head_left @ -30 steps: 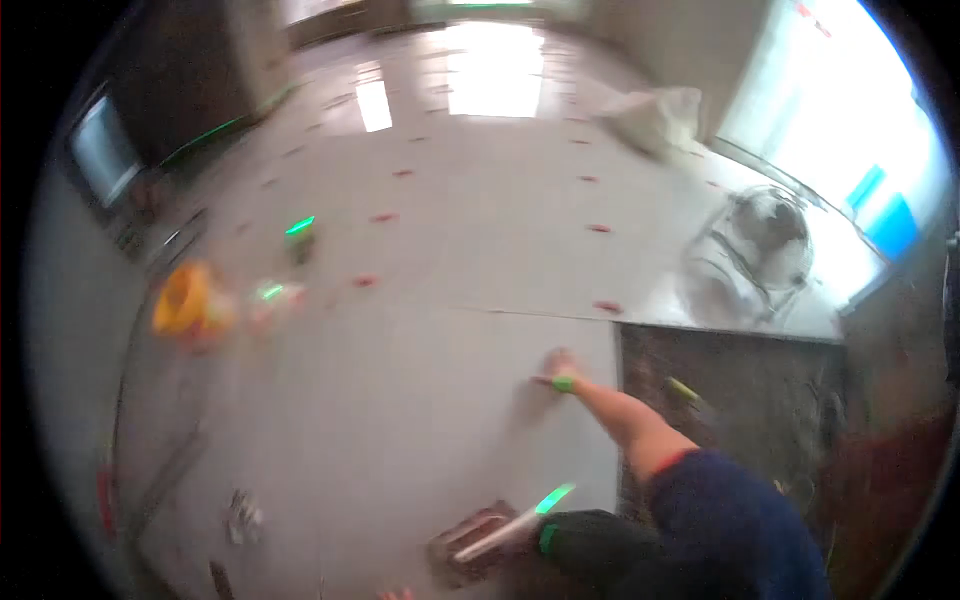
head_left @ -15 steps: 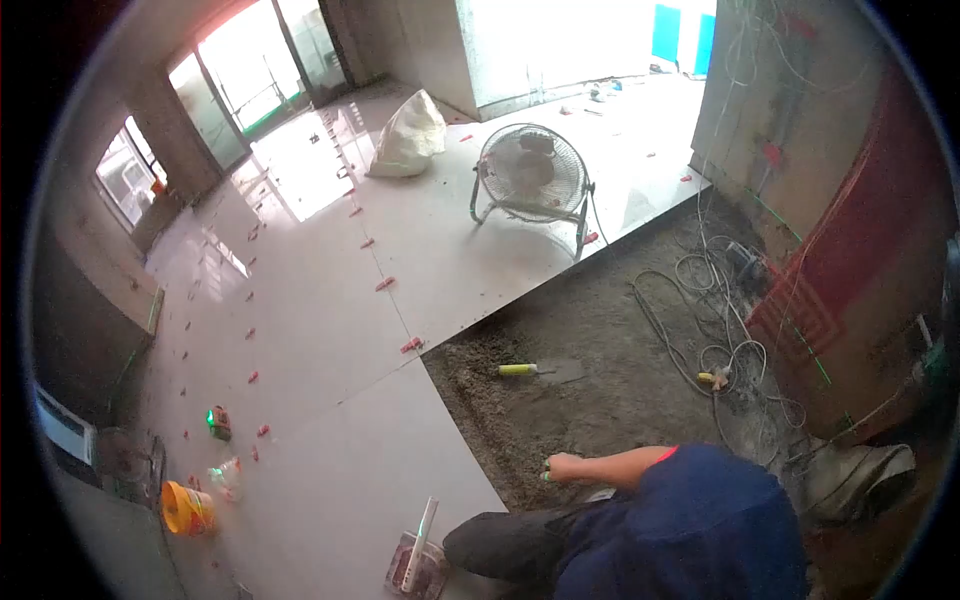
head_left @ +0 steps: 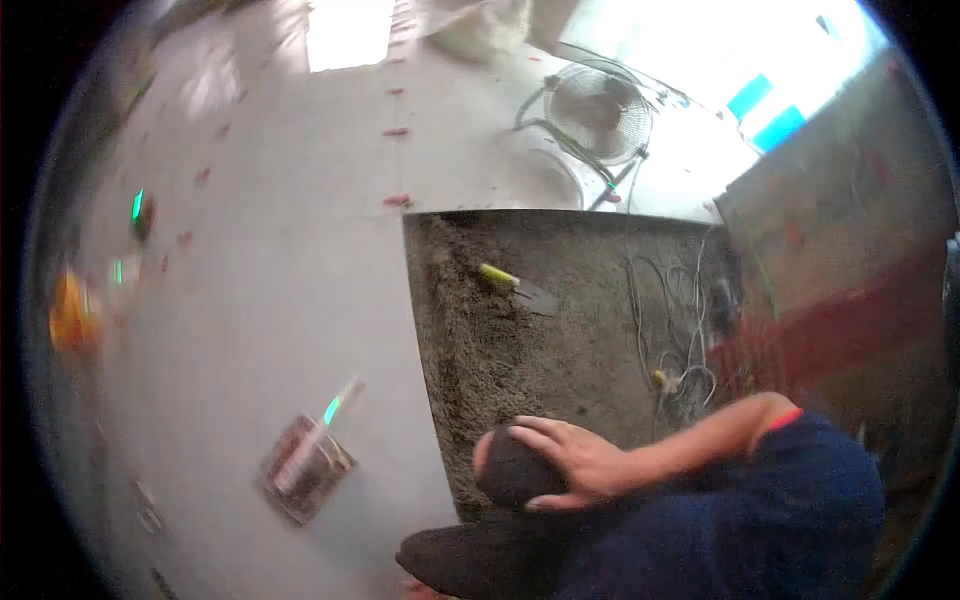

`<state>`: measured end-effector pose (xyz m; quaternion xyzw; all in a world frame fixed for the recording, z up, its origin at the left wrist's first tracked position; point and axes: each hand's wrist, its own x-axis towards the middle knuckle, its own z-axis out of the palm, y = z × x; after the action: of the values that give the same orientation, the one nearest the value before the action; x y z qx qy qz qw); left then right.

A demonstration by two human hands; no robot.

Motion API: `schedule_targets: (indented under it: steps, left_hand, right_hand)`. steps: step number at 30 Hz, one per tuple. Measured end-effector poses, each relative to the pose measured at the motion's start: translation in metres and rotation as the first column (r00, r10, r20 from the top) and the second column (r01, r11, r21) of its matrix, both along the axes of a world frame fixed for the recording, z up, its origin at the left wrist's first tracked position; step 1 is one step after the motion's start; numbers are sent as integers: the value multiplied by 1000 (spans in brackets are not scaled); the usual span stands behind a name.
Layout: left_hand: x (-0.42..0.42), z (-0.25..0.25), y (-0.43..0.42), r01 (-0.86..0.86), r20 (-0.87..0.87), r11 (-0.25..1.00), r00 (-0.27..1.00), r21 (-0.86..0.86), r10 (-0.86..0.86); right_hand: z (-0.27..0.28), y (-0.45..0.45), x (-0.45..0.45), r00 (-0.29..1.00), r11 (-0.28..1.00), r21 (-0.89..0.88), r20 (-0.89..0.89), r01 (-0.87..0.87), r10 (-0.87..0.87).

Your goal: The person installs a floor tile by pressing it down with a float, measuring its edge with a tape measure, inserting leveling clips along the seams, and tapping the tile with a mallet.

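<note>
My right hand (head_left: 575,462) lies with spread fingers over a dark-trousered knee (head_left: 520,470), holding no tool. A small skin-coloured patch shows at the knee's far edge; I cannot tell what it is. My left hand is not clearly in view. Beyond the knee, a trowel with a yellow-green handle (head_left: 498,274) lies on rough grey mortar (head_left: 590,350), apart from the hand. On the pale tiles (head_left: 230,330) to the left sits a reddish-brown rectangular plate (head_left: 325,465) with a long whitish bar over it, blurred.
A floor fan (head_left: 598,115) stands on the tiles at the back. Cables (head_left: 695,330) lie coiled along the right side by the wall. Red clips (head_left: 397,201) mark the tile joints. A yellow bucket (head_left: 72,315) is at far left, and a pale sack (head_left: 480,30) at the back.
My right hand has gone from a green-handled tool low over the mortar to the knee; that tool no longer shows. The view has swung downward and turned, blurring the surroundings.
</note>
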<state>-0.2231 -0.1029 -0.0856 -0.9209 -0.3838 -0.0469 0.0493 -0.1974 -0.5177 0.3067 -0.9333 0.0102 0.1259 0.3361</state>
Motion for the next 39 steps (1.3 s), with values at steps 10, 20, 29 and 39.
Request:
schedule_targets:
  steps: [10, 20, 29, 39]
  left_hand:
    - [-52, 54, 14, -249, -391, 958, 903, -140, 178]
    - [-65, 306, -110, 15, -53, 232, 957, -973, -284]
    - [-80, 526, -336, -260, -424, 348, 703, -901, -572]
    - [28, 575, -618, -87, -225, 230, 690, -969, -688]
  right_hand:
    - [113, -30, -62, 878, 994, -47, -474, -101, 66]
    - [194, -131, -174, 643, 920, -240, -660, 309, -388]
    - [235, -355, -252, 548, 766, -250, -571, 592, -611]
    - [298, -562, -299, 206, 374, -239, -520, 896, -829]
